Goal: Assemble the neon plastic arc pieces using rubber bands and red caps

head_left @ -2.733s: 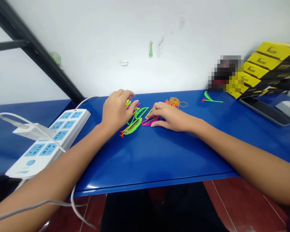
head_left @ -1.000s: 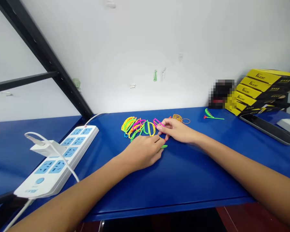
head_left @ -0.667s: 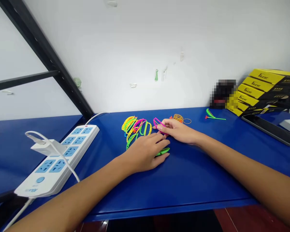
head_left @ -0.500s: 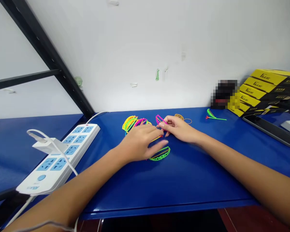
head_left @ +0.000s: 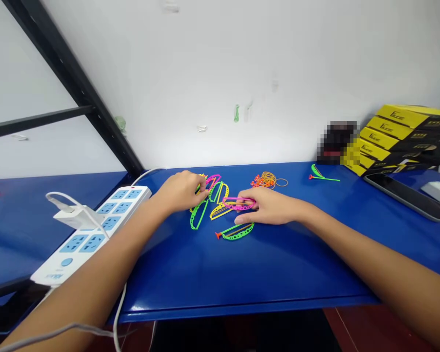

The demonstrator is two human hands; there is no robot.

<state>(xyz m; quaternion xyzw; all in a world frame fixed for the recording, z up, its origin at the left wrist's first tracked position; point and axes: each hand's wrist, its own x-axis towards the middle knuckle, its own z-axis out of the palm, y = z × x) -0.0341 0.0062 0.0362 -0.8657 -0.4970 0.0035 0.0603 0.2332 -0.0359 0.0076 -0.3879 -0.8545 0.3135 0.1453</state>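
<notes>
My right hand (head_left: pixel 269 205) has a pink toy bow (head_left: pixel 231 206) at its fingers, just above a yellow toy bow (head_left: pixel 217 211). Below the thumb lies a green toy bow (head_left: pixel 238 235) with a rubber-band string and a red-tipped arrow (head_left: pixel 218 235). At the left, my left hand (head_left: pixel 183 190) bends over a cluster of toy bows, its fingertips closed against them; what they pinch is hidden. Close by are another green bow (head_left: pixel 193 217) and a second pink bow (head_left: pixel 215 178).
Behind my right hand lie red arrow tips (head_left: pixel 258 181) and rubber bands (head_left: pixel 269 178). A green bow with an arrow (head_left: pixel 317 172) sits farther right, near a phone (head_left: pixel 407 195) and stacked yellow boxes (head_left: pixel 385 129). A power strip (head_left: pixel 95 230) borders the left.
My left hand has moved left to the bow cluster, uncovering several bows. My right hand has come nearer and slightly left with the pink bow, uncovering the red arrow tips.
</notes>
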